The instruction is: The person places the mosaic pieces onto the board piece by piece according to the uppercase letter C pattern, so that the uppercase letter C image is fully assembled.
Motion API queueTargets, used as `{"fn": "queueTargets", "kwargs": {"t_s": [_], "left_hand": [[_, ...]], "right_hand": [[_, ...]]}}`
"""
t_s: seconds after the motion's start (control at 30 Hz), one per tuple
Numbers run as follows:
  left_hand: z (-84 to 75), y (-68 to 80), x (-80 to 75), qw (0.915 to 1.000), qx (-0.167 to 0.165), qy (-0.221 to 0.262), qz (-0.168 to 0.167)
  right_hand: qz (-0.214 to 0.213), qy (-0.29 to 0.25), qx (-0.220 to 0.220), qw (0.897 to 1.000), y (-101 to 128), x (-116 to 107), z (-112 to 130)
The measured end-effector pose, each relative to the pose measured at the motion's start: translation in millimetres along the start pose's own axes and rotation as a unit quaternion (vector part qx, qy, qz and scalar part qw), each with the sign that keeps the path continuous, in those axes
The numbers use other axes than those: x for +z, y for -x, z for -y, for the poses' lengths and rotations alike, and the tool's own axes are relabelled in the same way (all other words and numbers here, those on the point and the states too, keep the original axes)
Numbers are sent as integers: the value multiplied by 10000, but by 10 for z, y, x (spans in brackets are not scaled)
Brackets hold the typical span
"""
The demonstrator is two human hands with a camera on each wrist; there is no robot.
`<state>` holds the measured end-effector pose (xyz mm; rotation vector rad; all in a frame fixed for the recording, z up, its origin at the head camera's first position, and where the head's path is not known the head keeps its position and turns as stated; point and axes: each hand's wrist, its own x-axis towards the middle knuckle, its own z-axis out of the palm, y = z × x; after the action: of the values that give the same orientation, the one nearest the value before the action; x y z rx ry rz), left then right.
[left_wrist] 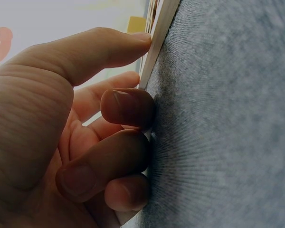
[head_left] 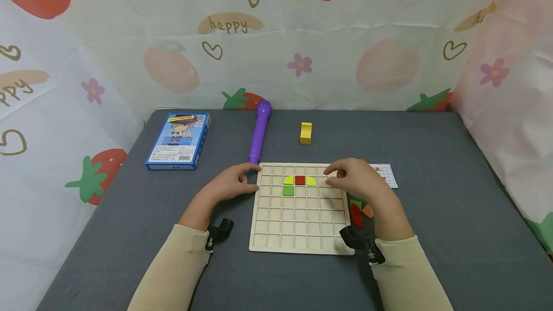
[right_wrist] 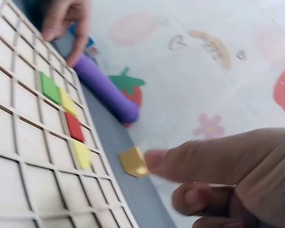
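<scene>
A pale wooden grid board [head_left: 302, 229] lies on the dark table. In its upper rows sit a red square tile [head_left: 300, 180] between two yellow curved-edge tiles [head_left: 311, 181] and a green square tile [head_left: 288, 190] below the left yellow one. My left hand [head_left: 226, 184] touches the board's left edge with thumb and index finger; its other fingers are loosely bent in the left wrist view. Over the board's upper right hovers my right hand [head_left: 360, 176], thumb and index finger apart with nothing between them. Red [head_left: 356, 215], green and orange [head_left: 367, 211] loose pieces lie beside the board, under the right wrist.
Behind the board stands a yellow block [head_left: 306, 133], with a purple microphone-shaped tube [head_left: 260, 131] to its left. A blue box [head_left: 177, 140] lies at the back left. A printed grid card [head_left: 389, 175] is partly hidden behind my right hand. Patterned cloth surrounds the table.
</scene>
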<state>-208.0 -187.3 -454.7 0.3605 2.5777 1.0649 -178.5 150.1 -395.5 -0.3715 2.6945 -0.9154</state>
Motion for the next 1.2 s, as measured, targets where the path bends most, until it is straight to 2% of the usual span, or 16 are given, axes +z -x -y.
{"fn": "queueTargets", "kwargs": {"t_s": [0.2,0.3,0.47,0.63,0.9,1.0,1.2], "left_hand": [[-17,0,-5,10000,-7,27,11],[-14,-3,-7,10000,-14,0,4],[-14,-5,-2,10000,-34,-47,-13],[-11,-4,2,10000,-1,6,4],[-3,-11,12,10000,-18,-56,-4],[-6,1,13,9999,-78,-90,0],[-6,4,12,10000,-52,-66,-20]], "right_hand": [[413,-115,143,9990,78,-168,-159],[633,-150,375,9972,106,-209,-219],[1060,-106,845,9907,128,-204,-300],[1311,184,1199,9839,133,-174,-364],[820,79,1186,9895,101,-167,-446],[834,-26,1285,9882,83,-168,-451],[796,196,1048,9911,56,-133,-423]]}}
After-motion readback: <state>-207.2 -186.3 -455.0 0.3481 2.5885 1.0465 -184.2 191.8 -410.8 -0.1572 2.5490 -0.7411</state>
